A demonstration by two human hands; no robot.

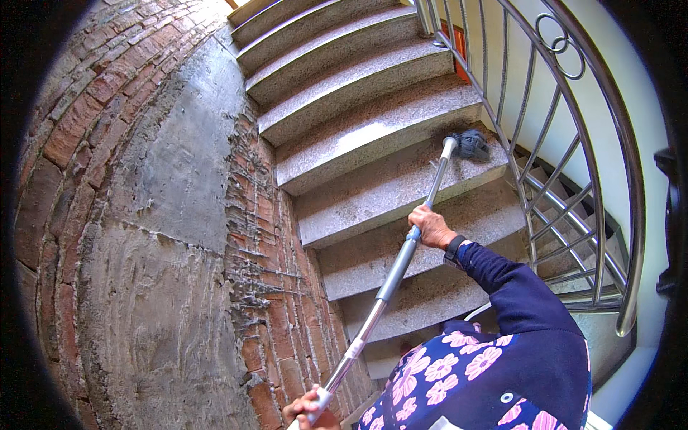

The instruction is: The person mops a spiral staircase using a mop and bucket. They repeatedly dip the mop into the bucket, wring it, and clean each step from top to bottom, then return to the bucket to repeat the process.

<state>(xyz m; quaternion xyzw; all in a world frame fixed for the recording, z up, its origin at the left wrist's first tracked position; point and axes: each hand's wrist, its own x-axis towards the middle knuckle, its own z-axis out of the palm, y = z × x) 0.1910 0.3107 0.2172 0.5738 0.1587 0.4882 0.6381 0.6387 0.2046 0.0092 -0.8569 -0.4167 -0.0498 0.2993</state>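
A mop with a grey and silver pole slants across the view, from the bottom edge up to the stairs. Its dark grey mop head rests on a speckled stone step, at the end by the railing. My right hand is wrapped round the middle of the pole, with a dark band at the wrist. Low in the view, my left hand grips the white end of the pole; part of that hand is cut off by the lower edge.
Speckled stone steps climb ahead. A metal railing with bars and rings curves along the right. On the left stands a rough wall of brick and grey plaster. More steps show beyond the railing.
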